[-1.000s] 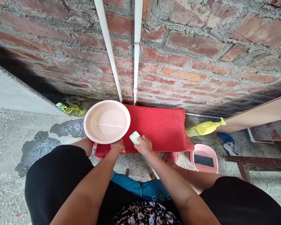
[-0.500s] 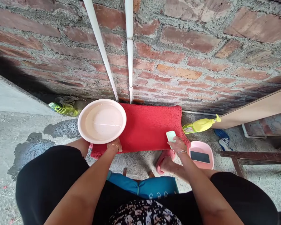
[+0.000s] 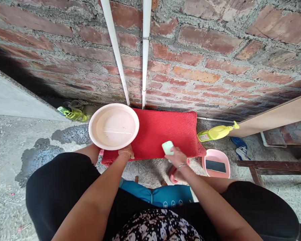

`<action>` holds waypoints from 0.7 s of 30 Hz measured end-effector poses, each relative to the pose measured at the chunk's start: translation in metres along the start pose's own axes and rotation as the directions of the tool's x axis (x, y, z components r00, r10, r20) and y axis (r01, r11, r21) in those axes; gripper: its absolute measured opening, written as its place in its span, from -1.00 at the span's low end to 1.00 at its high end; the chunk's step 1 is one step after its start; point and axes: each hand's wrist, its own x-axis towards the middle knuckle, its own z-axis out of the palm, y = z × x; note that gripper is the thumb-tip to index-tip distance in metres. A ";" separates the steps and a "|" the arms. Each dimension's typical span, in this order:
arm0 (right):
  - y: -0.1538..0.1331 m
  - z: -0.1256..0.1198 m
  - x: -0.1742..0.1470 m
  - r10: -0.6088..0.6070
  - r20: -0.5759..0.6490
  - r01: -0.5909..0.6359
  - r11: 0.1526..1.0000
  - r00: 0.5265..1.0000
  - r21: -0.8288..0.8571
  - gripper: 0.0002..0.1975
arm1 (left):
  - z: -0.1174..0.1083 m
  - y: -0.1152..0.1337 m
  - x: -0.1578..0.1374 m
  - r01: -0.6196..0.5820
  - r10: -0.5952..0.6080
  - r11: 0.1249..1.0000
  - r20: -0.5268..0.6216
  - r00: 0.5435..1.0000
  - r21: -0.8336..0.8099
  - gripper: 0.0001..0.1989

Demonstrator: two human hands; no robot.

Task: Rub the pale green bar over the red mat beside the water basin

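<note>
A red textured cloth (image 3: 163, 130) covers a low, bench-like surface against the wall. My right hand (image 3: 177, 156) is closed round a pale green scrub brush (image 3: 167, 147) that lies over the cloth near its front edge; any bristles are hidden underneath. My left hand (image 3: 126, 152) presses closed on the cloth's front edge, just below a pale pink basin (image 3: 94, 135). Its fingers are partly hidden by the basin and the hand itself. Clear water (image 3: 117, 122) fills part of the basin, which stands on the cloth's left end.
Right of the cloth stands a yellow pump bottle (image 3: 217, 133). A pink tub (image 3: 210, 154) holds a dark phone (image 3: 215, 166). A wooden stool (image 3: 273, 164) is farther right. Two white pipes (image 3: 144, 60) run down the brick wall (image 3: 195, 47). Green shoes (image 3: 75, 114) lie left on the floor.
My right hand has moved left along the cloth with the scrub brush. My left hand stays at the cloth's front edge. The view has shifted slightly.
</note>
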 end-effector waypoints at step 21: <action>0.037 0.021 -0.001 -0.055 0.018 0.058 0.985 0.998 -0.165 -0.68 | 0.000 0.000 0.003 -0.001 0.001 0.999 0.015 1.000 -0.042 -0.24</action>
